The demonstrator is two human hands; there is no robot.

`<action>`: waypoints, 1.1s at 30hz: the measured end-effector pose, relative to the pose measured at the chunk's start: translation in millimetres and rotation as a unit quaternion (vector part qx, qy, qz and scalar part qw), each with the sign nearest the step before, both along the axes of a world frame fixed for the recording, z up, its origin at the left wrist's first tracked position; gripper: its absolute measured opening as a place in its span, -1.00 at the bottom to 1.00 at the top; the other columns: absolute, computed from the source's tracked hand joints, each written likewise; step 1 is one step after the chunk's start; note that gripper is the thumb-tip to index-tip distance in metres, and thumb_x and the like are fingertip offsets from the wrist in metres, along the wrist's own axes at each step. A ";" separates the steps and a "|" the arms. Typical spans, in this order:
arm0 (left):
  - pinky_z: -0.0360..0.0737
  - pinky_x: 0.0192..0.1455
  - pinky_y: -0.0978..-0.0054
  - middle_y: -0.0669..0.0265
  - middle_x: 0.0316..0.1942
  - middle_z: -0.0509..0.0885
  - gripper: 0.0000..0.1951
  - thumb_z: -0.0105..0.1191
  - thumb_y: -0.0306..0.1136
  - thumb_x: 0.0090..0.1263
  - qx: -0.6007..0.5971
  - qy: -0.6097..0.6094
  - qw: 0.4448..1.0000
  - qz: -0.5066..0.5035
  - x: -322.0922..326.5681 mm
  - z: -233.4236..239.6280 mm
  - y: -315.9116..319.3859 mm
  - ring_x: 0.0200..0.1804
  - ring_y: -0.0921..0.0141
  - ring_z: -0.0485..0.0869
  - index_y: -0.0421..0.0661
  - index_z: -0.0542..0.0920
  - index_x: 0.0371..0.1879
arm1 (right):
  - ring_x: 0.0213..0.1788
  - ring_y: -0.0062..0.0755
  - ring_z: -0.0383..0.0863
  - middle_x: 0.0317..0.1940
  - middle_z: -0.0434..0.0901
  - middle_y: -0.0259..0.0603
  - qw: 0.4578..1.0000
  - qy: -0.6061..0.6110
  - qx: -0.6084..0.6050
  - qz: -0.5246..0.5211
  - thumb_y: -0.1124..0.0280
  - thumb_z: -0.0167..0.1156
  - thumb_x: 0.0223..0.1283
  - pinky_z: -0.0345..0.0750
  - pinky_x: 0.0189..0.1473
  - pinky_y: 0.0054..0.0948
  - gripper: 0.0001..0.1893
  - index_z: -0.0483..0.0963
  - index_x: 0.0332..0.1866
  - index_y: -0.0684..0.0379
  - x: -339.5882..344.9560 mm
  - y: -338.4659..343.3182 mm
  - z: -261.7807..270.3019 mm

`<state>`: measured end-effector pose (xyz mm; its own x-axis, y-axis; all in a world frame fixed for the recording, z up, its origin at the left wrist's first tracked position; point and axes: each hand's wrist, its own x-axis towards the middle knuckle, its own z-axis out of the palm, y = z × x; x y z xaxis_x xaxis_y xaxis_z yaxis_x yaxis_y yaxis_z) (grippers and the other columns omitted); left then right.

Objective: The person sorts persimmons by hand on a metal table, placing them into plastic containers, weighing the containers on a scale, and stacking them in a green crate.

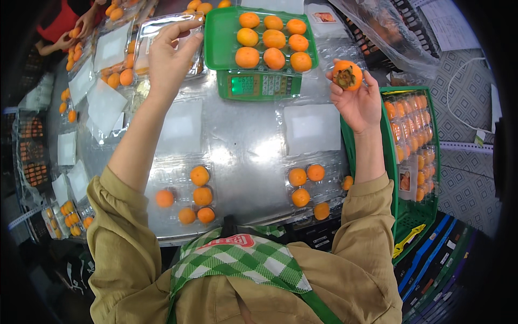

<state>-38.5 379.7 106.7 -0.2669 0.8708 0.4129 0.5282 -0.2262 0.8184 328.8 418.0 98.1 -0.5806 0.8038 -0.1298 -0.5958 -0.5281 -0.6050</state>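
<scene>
My left hand (173,52) is raised over a clear plastic tray at the left of a green digital scale (220,87), its fingers apart and holding nothing. My right hand (356,95) holds a persimmon (347,75) with its leafy calyx facing up, right of the scale. On the scale's green pan (218,40) rests a clear clamshell tray with several persimmons (274,39) in rows. Nearer me, two open clamshells with white liner sheets in their lids (312,128) (180,126) lie on the metal table (243,162), each with several persimmons (199,175) (298,177).
A green crate (433,162) with packed persimmon trays stands at the right. More clamshells, liner sheets (106,106) and loose persimmons (72,116) cover the table's left side. At the top left, another person's hands (75,34) hold fruit. Dark stacked crates (441,263) are at the lower right.
</scene>
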 end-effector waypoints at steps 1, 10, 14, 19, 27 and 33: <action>0.46 0.12 0.50 0.34 -0.12 0.62 -0.75 0.12 -0.41 0.32 -0.001 0.003 1.000 -0.002 2.3 2.0 0.2 -0.01 0.50 0.53 -0.17 0.65 -0.06 | -0.24 -0.38 0.38 0.04 0.39 0.10 1.000 -0.003 0.008 0.000 0.08 -0.20 0.35 0.39 -0.17 -0.49 -0.42 0.23 0.28 0.34 -1.3 -0.2 0.8; 0.43 0.12 0.29 0.29 -0.08 0.62 -0.74 0.18 -0.32 0.23 -0.012 -0.009 1.000 -0.019 18.1 -9.1 11.8 0.00 0.37 0.57 -0.08 0.68 -0.12 | 0.00 -0.34 0.58 0.13 0.42 -0.10 0.905 -0.328 0.239 -0.128 0.56 0.21 0.09 0.58 0.02 -0.41 -0.42 0.28 0.28 0.29 -17.7 -11.5 -5.1; 0.41 0.16 0.45 0.34 -0.06 0.59 -0.75 0.13 -0.37 0.31 -0.060 -0.009 0.997 -0.045 35.4 -10.0 11.1 0.01 0.46 0.54 -0.12 0.65 -0.06 | -0.04 -0.45 0.57 0.05 0.45 -0.20 0.834 -0.388 0.354 -0.168 0.55 0.40 -0.11 0.58 -0.01 -0.48 -0.35 0.35 0.20 0.26 -27.2 -9.7 -17.2; 0.49 0.05 0.51 0.34 -0.06 0.59 -0.78 0.11 -0.49 0.31 -0.060 -0.016 0.992 -0.111 69.1 -23.9 18.1 -0.04 0.49 0.55 -0.17 0.64 -0.07 | -0.17 -0.49 0.58 -0.09 0.49 -0.22 0.757 -0.453 0.421 -0.209 0.52 0.43 -0.21 0.58 -0.12 -0.50 -0.39 0.42 0.09 0.21 -35.3 -3.6 -22.0; 0.53 0.07 0.48 0.27 0.02 0.54 -0.44 0.29 -0.47 0.17 -0.165 -0.179 0.924 -0.295 152.8 -45.4 8.3 -0.02 0.47 0.56 -0.20 0.41 0.17 | -0.14 -0.36 0.59 -0.09 0.52 -0.19 0.686 -0.508 0.477 -0.210 0.52 0.42 -0.26 0.56 -0.19 -0.48 -0.36 0.42 0.10 0.17 -51.3 -19.3 -23.6; 0.53 0.08 0.48 0.27 0.01 0.55 -0.48 0.30 -0.45 0.17 -0.191 -0.292 0.907 -0.235 142.9 -44.3 24.1 0.02 0.45 0.58 -0.23 0.43 0.12 | -0.09 -0.32 0.59 -0.11 0.53 -0.13 0.775 -0.453 0.401 -0.184 0.44 0.36 -0.12 0.57 -0.15 -0.43 -0.46 0.46 0.10 0.18 -30.8 21.7 -41.6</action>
